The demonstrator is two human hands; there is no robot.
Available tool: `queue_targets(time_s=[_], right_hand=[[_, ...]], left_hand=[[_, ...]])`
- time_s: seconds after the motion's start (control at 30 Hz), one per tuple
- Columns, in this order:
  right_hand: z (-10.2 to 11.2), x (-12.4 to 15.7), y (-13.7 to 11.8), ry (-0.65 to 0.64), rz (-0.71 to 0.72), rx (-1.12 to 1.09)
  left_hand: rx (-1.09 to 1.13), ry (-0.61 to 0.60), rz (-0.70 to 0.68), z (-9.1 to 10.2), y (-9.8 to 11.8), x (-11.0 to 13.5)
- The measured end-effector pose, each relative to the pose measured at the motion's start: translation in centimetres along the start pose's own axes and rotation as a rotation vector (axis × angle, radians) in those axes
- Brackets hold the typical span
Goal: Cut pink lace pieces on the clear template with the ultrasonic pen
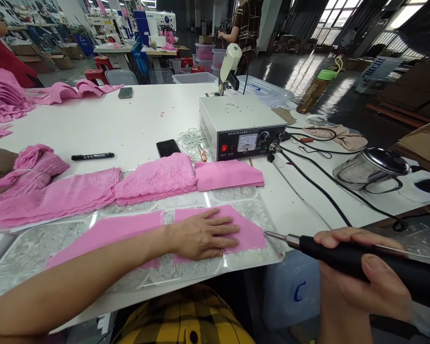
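My left hand [203,235] lies flat, fingers stretched out, on a pink fabric piece [249,231]. That piece rests on a clear plastic template sheet [268,255] at the table's front edge. A second pink fabric piece [125,224] lies to its left, partly under my forearm. My right hand [361,272] is wrapped around a black-handled ultrasonic cutter [338,253]. The cutter's metal tip points left and is at the right edge of the fabric; whether it touches, I cannot tell. Behind the sheet lie stacked pink lace pieces [157,179] and a smooth pink stack [229,175].
A control box [243,126] with a dial stands behind, its black cables running right. Around it are a phone [168,148], tangled thread [193,141], a marker [92,156], a glass jug [372,169] and a bottle [317,91]. Another person's arm [0,162] is at the left.
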State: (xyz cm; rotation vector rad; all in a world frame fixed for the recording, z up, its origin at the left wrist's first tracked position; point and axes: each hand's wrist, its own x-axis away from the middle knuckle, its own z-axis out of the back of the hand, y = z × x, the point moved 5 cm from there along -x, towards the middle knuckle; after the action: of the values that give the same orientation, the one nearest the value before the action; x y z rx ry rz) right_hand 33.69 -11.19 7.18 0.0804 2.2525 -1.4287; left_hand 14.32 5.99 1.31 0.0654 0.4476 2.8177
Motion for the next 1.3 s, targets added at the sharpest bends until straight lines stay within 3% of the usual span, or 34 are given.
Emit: queue_targets(time_s=[0.8,1.07,1.3], right_hand=[[-0.6,-0.2,1.2,-0.044,0.001,0.027],[-4.2,-0.2,1.7,0.009,-0.05,-0.079],[-8.3,0.2,3.8,-0.163,-0.043,-0.187]], left_hand=[[-0.026,0.08,-0.025,0.1,0.3,0.1],[-0.086,0.108,0.009,1.1,0.8,0.8],[-0.066,0.121,0.211,1.2,1.2,6.2]])
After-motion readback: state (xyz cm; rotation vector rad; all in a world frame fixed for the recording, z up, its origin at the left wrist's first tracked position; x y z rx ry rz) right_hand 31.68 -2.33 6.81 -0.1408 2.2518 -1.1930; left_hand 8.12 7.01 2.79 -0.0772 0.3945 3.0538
